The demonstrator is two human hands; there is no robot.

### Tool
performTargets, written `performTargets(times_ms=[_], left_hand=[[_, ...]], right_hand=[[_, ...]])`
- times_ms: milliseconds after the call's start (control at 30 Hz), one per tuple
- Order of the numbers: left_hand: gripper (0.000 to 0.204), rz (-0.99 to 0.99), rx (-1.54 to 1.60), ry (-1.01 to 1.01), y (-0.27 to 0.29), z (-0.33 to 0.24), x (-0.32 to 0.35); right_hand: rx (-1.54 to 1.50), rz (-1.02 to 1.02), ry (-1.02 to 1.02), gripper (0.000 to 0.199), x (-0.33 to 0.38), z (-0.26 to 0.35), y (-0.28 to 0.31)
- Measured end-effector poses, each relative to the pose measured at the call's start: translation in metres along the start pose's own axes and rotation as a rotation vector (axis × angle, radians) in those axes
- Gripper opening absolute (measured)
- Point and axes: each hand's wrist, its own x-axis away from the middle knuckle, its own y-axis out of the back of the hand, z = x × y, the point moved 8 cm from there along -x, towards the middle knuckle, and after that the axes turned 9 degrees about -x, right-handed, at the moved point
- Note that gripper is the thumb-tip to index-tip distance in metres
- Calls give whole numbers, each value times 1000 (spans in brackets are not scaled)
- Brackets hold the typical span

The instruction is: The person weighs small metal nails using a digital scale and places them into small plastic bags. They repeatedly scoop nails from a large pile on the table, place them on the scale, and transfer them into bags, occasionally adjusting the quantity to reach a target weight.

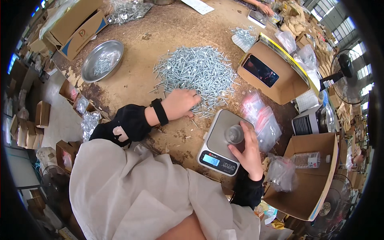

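Beige garment: nearest item, left of and below the scale. Digital scale: long axis slanting from lower left to upper right; lit display at the end toward the wearer. Clear cup: on the scale's platform, toward its right side. Right hand: over the scale's right edge, thumb and fingers parted around the cup; firmness of hold cannot be told. Metal fasteners: heaped beyond the scale, pointing every way. Left hand: left of the scale, fingers curled, covering the heap's near edge; any pinch cannot be told. Plastic bags: just right of the scale. Phone: in a carton, beyond and right of the scale.
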Motion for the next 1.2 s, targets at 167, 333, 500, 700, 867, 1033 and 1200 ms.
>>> performTargets(times_ms=[167, 333, 500, 700, 867, 1033, 1200], left_hand=[[33, -48, -152, -28, -9, -5, -2], [20, -118, -257, 11, -16, -5, -12], [10, -152, -287, 15, -15, -6, -7], [10, -155, 86, 37, 7, 12, -1], [17, -237, 455, -84, 34, -6, -9], [20, -193, 478, -413, 51, -93, -26], [19, -135, 297, -467, 35, -126, -36]], right_hand=[[35, -4, 4, 77, -2, 2, -1], [46, -9, 3, 77, -2, -1, 1], [76, -10, -23, 78, 1, -4, -1], [75, -59, 32, 80, 0, 5, -1], [81, -134, 87, 74, -5, 15, 1], [156, -103, 140, 68, -2, 23, -7], [150, -106, 95, 69, 2, 15, -7]])
